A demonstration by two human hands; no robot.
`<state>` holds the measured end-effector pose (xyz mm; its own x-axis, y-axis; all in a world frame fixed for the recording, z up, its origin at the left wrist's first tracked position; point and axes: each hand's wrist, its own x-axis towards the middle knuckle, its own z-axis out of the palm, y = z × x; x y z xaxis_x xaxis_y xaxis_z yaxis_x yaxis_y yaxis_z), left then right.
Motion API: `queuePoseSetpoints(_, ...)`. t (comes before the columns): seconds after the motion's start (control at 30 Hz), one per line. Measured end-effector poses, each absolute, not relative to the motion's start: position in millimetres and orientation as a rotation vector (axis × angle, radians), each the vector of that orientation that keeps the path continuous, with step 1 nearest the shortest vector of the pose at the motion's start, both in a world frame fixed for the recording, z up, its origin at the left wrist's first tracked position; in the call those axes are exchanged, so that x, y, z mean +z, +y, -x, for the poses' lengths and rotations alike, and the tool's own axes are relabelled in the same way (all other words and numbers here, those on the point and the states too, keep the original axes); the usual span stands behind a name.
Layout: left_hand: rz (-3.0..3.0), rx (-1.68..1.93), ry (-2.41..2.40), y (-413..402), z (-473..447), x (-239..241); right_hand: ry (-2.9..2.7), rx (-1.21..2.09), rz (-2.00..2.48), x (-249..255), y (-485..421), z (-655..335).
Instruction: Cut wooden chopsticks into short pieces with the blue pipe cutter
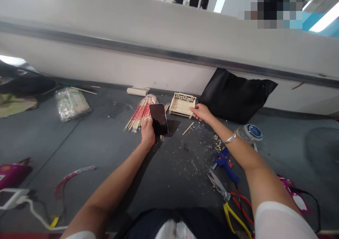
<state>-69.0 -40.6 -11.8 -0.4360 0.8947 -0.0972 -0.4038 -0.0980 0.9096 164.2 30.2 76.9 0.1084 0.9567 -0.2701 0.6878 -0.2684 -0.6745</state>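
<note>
A dark-screened smartphone (159, 119) is gripped along its left edge by my left hand (148, 133), held up over the table. Just behind it lies a fan of chopsticks in red-printed wrappers (140, 112). My right hand (202, 112) reaches out to a small wooden model bench (182, 105) with a latticed back, its fingers closed at the right front corner. The bench stands upright near the wall. In front of it one loose stick (188, 128) lies on the dark tabletop.
A black bag (237, 95) leans on the wall at right. Near my right arm are a plastic jar (249, 132), a blue glue gun (225, 163), scissors (219, 184) and yellow-handled pliers (233, 219). Bagged sticks (71, 103) and a white power strip (13, 198) lie left. Wood crumbs dot the table.
</note>
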Motion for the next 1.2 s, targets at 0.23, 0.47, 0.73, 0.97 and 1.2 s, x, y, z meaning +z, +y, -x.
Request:
queuePoseSetpoints(0.23, -0.599, 1.707, 1.185, -39, 67, -20, -1.926, 0.186, 1.878, 102, 55, -170)
queuePoseSetpoints(0.47, -0.659, 1.734, 1.192, -46, 66, -11, -2.521, 0.36, 1.315, 123, 116, -38)
queuePoseSetpoints(0.73, -0.601, 1.706, 1.123, -47, 65, -20, -2.922, 0.629, 1.199, 72, 178, 49)
queuePoseSetpoints(0.97, -0.658, 1.703, 1.179, -48, 67, -19, -2.753, 0.634, 1.172, 67, 174, 43)
queuePoseSetpoints(1.2, -0.654, 1.707, 1.165, -47, 67, -14, -2.079, 0.635, 1.033, 134, 124, -77)
